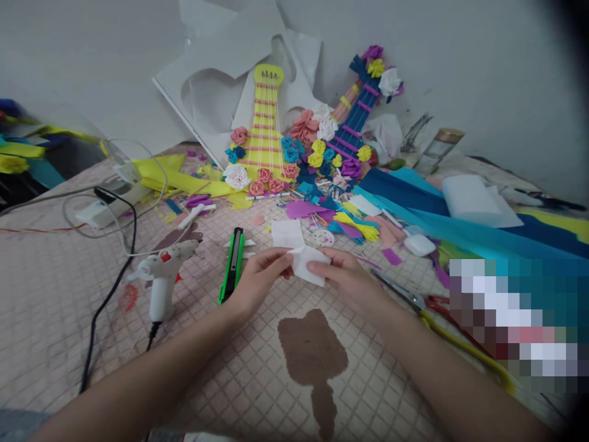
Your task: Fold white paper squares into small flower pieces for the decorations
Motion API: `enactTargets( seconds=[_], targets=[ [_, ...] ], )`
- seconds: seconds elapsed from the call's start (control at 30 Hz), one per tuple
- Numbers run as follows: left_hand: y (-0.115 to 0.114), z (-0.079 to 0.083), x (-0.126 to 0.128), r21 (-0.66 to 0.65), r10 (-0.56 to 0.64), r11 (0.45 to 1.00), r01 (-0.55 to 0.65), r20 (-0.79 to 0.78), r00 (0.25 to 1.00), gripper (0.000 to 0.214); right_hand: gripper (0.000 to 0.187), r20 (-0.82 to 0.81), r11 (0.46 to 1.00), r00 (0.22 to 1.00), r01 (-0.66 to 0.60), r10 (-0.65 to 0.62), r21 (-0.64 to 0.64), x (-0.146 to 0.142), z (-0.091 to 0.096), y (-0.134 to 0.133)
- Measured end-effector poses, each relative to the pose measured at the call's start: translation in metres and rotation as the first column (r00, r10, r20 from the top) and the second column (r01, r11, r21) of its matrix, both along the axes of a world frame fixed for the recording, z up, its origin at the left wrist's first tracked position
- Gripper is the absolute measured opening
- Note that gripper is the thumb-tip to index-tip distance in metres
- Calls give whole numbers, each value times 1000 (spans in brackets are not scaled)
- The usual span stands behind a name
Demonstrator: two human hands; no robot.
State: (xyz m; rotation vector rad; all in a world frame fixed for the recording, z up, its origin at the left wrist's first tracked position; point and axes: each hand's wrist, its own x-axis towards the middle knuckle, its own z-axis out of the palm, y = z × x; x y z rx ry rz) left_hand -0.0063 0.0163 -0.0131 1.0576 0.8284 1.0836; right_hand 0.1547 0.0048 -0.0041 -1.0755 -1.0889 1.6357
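Observation:
Between my two hands is a small piece of white paper [309, 265], slightly creased at its top. My left hand [267, 270] pinches its left edge, and my right hand [343, 270] grips the right side with the thumb on top. Just behind it, more white paper [288, 233] lies flat on the table. A green box cutter [232, 264] rests beside my left hand. To the right of my right hand lie scissors [414, 301] with red and yellow handles.
A white glue gun [163, 285] with a black cord stands at left near a power strip [110, 202]. Behind are a yellow paper guitar [264, 135], a blue one [356, 120], colored paper scraps [354, 227] and a glass jar [437, 150]. A white roll [472, 199] lies at right.

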Motion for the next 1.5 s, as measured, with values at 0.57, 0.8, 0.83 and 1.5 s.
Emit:
enactTargets(
  seconds=[0.57, 0.8, 0.83, 1.5],
  targets=[
    [-4, 9, 1, -15, -82, 997, 81, -100, 992, 15, 30, 31, 994, 994, 105, -106, 44, 15, 1, 12],
    [-6, 13, 1, 29, -125, 991, 132, -174, 977, 16, 29, -9, 995, 996, 92, -92, 44, 15, 3, 11],
    [-6, 12, 1, 33, -120, 991, 129, -186, 975, 18, 29, -11, 995, 996, 90, -89, 44, 15, 3, 11],
    [-8, 2, 6, 107, 98, 992, -71, -276, 956, 29, 19, 68, 996, 998, -16, 10, 93, -6, 1, -6]
  ],
)
